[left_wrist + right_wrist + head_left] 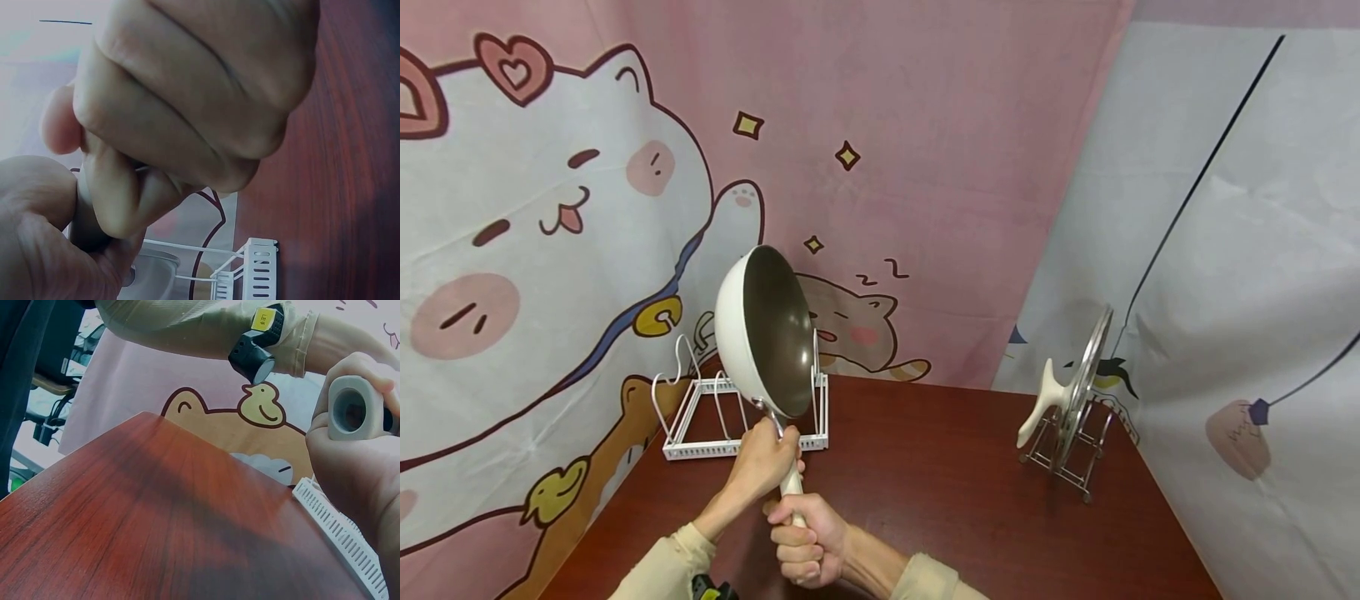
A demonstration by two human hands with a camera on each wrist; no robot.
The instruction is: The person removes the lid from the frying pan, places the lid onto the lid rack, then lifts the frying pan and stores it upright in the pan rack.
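Note:
A frying pan (pixel 767 333), white outside and dark inside, is held up on its side with its open face toward the right. My left hand (pixel 765 458) grips the pale handle (pixel 791 483) close to the pan body. Lower down, my right hand (pixel 811 537) wraps its fingers round the handle's end. In the right wrist view the hollow handle tip (pixel 376 411) pokes out of the right fist. Behind the pan stands a white wire rack (pixel 700 451), partly hidden by the pan and the left hand.
On the right of the brown wooden table (pixel 925 467), a glass lid (pixel 1084 375) with a pale handle (pixel 1043 404) stands upright in a small metal stand (pixel 1078 482). Printed cloth (pixel 940 167) hangs along the table's back and sides.

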